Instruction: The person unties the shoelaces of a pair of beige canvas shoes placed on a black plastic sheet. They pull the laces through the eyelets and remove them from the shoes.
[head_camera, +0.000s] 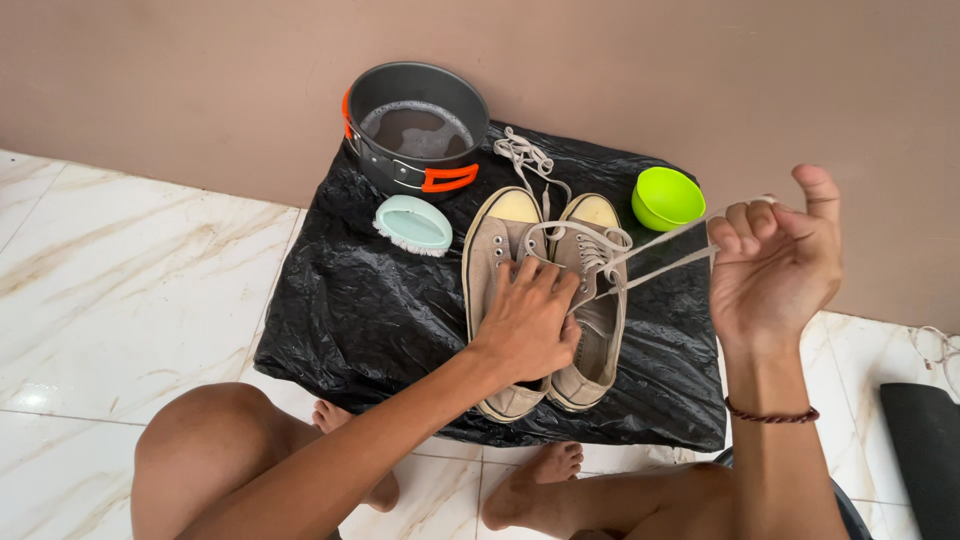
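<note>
We press our left hand (525, 320) flat, fingers spread, across the two beige canvas shoes (545, 300); it grips nothing and simply pins the pair against the black plastic sheet (360, 310), which we judge keeps them from sliding as the lace is drawn. Our right hand (775, 265) is raised to the side, fingers curled shut around the shoelace (660, 255), thumb pointing up. The lace runs taut in two strands from that hand down to the eyelets of the right-hand shoe (the sideways pull keeps it tight). A second, loose lace (525, 155) lies bunched on the sheet just beyond the toe caps. Left of the shoes rests a pale green scrub brush (413, 224), bristles down. Behind it stands a dark pot with orange handles (415, 125), holding water, near the wall. A lime-green bowl (667, 197) sits right of the toes. The sheet covers the marble floor (120, 290), presumably to keep it clean.
</note>
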